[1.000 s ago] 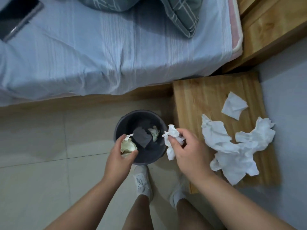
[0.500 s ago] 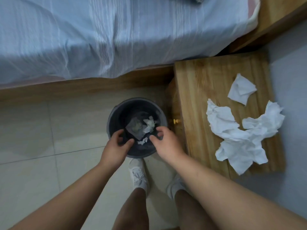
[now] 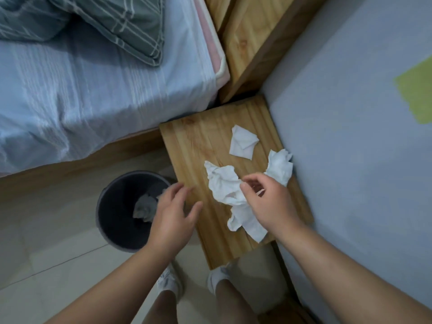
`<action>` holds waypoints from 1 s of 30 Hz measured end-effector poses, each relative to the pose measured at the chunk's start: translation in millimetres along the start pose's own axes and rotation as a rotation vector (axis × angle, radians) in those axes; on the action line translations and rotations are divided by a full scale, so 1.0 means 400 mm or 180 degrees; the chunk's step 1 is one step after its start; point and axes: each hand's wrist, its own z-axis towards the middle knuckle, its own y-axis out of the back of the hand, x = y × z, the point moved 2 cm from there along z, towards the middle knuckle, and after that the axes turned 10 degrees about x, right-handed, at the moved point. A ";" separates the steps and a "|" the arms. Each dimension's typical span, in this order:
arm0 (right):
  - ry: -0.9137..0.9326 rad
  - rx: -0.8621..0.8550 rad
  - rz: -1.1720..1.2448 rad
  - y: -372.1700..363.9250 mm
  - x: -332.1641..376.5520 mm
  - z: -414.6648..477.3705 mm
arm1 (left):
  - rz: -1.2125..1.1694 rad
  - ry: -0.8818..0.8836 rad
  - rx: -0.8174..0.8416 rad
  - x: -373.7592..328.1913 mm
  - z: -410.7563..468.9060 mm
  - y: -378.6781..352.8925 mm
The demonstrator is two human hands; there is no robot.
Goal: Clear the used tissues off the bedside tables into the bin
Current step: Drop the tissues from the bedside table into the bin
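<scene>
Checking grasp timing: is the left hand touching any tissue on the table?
Apart. The head view shows a strip of bare wood between the left hand and the nearest tissue on the table.

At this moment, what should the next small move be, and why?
Probably close the right hand on the large crumpled white tissue beneath it: its curled fingers hover there, grip unclear. The open left hand holds nothing, and the round dark grey bin stands beside the wooden bedside table.
</scene>
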 end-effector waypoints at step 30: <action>0.0756 -0.0020 -0.1208 0.021 0.023 0.248 | 0.0231 -0.0254 0.0209 -0.080 0.109 0.014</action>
